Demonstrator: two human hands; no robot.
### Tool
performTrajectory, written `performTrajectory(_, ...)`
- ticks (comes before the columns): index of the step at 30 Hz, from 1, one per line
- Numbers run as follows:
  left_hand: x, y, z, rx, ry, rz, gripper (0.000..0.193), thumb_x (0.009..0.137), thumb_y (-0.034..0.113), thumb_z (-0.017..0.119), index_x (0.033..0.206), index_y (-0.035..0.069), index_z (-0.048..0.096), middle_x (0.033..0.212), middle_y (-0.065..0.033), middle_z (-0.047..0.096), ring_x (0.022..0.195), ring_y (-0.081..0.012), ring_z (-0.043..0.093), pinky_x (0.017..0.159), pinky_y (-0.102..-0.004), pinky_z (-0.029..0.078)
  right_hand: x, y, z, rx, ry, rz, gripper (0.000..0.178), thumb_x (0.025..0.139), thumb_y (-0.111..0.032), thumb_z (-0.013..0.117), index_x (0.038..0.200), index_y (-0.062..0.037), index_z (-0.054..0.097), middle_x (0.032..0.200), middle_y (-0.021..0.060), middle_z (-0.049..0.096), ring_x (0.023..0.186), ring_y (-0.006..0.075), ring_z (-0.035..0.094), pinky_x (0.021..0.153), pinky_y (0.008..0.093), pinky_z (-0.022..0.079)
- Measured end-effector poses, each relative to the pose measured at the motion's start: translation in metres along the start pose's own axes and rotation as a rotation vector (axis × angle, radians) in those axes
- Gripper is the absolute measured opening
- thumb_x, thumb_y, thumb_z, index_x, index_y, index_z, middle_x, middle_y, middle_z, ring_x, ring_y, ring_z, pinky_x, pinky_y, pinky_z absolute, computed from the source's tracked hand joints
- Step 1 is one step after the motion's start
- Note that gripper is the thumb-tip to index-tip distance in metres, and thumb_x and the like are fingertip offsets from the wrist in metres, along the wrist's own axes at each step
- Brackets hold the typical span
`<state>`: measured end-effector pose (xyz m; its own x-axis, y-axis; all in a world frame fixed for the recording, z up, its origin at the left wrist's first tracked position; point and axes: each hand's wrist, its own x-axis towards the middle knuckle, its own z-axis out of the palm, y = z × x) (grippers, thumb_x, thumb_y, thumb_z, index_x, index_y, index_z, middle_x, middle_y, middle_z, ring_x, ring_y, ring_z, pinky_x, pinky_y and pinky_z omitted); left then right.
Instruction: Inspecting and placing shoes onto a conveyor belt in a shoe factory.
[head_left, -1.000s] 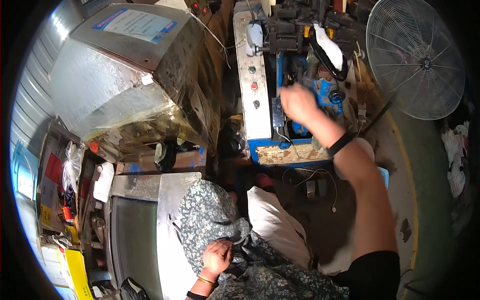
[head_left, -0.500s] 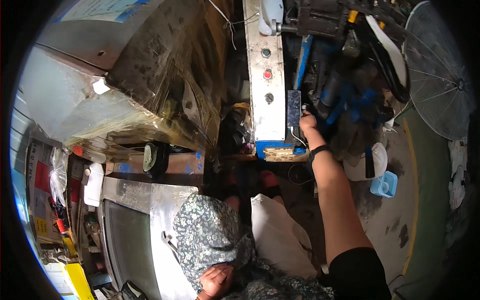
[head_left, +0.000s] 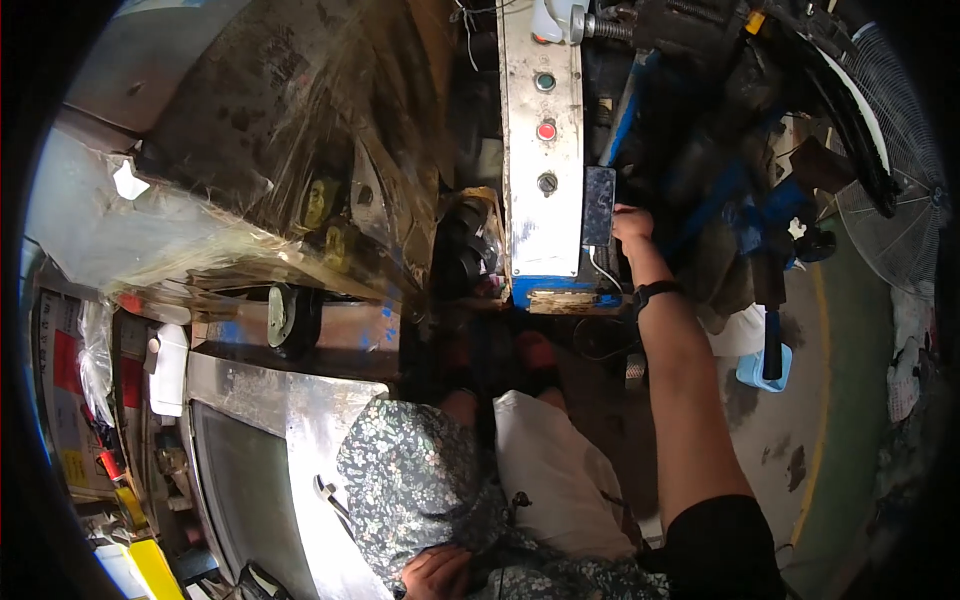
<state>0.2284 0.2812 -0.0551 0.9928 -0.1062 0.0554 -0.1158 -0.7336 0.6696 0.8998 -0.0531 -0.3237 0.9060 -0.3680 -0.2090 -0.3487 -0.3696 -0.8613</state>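
My right hand [head_left: 632, 225] is closed beside the right edge of a dark phone-like slab [head_left: 599, 205], with its arm stretched forward. What its fingers grip, if anything, is hidden. The slab stands against the side of a white control panel [head_left: 545, 225], which carries a green button [head_left: 545, 82], a red button [head_left: 546, 131] and a dark knob [head_left: 547, 183]. Low in the picture, my left hand [head_left: 437, 572] rests on the floral cloth [head_left: 410, 470] over my lap, fingers loosely bent and nothing seen in them.
Blue and dark machine parts [head_left: 765, 215], partly blurred, fill the area right of my hand. A wire-guarded fan [head_left: 900, 190] stands at far right, with a light blue basket [head_left: 750, 373] on the floor. A metal-topped bench [head_left: 330, 405] lies to my left.
The blue and dark machine parts have swung right and toward me, now covering part of the white cap and basket. The whole view has shifted slightly. My right hand stays beside the slab.
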Motion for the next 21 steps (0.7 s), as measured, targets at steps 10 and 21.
performTrajectory(10, -0.005, -0.001, 0.011, 0.018, 0.021, 0.072, 0.026, 0.078, -0.002, 0.068, 0.103, 0.003, 0.065, 0.091, -0.0174, 0.065, 0.083, -0.0353, 0.064, 0.071, -0.0442, 0.053, -0.038, -0.005, -0.004, -0.211, -0.214, -0.260, 0.050, 0.083, -0.010, 0.056, 0.133, -0.0106, 0.057, 0.131, 0.0204, 0.058, 0.124, 0.0284, 0.055, 0.102, 0.0347, 0.044)
performTrajectory(21, 0.004, 0.035, -0.005, 0.186, 0.149, -0.001, 0.012, 0.077, 0.010, 0.069, 0.089, 0.008, 0.071, 0.091, -0.0042, 0.071, 0.083, -0.0208, 0.068, 0.075, -0.0324, 0.053, -0.233, -0.099, -0.019, -0.338, -0.366, -0.372, 0.066, 0.084, -0.015, 0.063, 0.146, -0.0089, 0.038, 0.121, 0.0257, 0.061, 0.113, 0.0386, 0.060, 0.097, 0.0417, 0.047)
